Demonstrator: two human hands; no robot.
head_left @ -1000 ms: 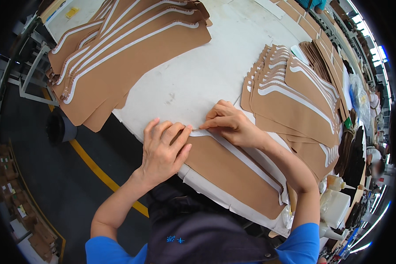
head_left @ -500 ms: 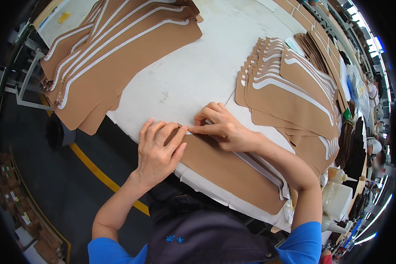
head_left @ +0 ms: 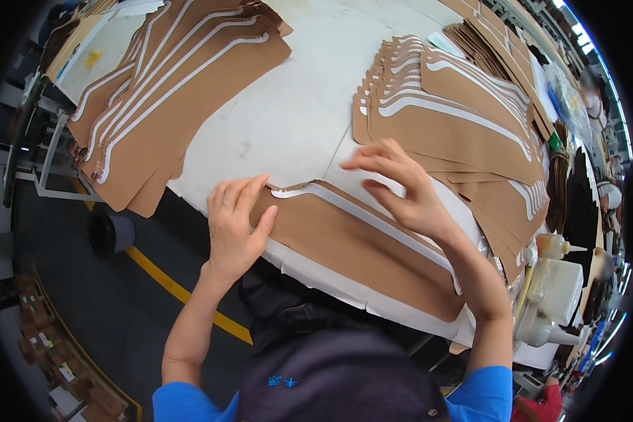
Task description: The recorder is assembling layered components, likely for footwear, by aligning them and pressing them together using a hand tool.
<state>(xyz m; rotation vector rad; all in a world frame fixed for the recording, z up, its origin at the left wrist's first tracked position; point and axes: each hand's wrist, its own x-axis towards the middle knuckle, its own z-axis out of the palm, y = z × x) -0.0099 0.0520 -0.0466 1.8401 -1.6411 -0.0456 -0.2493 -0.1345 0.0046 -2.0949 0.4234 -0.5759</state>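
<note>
A long brown sheet panel (head_left: 359, 253) lies flat along the near edge of the table, a white strip (head_left: 373, 218) running along its far edge and hooking at the left end. My left hand (head_left: 233, 221) rests on the panel's left end, fingers stretched out and thumb apart, holding nothing. Above the strip hovers my right hand (head_left: 404, 186), its fingers spread and empty; the hand and forearm hide part of the panel's far edge. I cannot tell the panel's exact material.
Fanned brown panels with white strips (head_left: 183, 91) lie at the far left, and another overlapping stack (head_left: 450, 126) at the right. Beyond my right forearm stand white plastic bottles (head_left: 555, 288). A dark bin (head_left: 112, 233) is on the floor beside the white-covered table (head_left: 288, 119).
My right hand has let go of the strip's left end and lifted away to the right, fingers opening. My left hand has shifted slightly left, uncovering the strip's hooked end.
</note>
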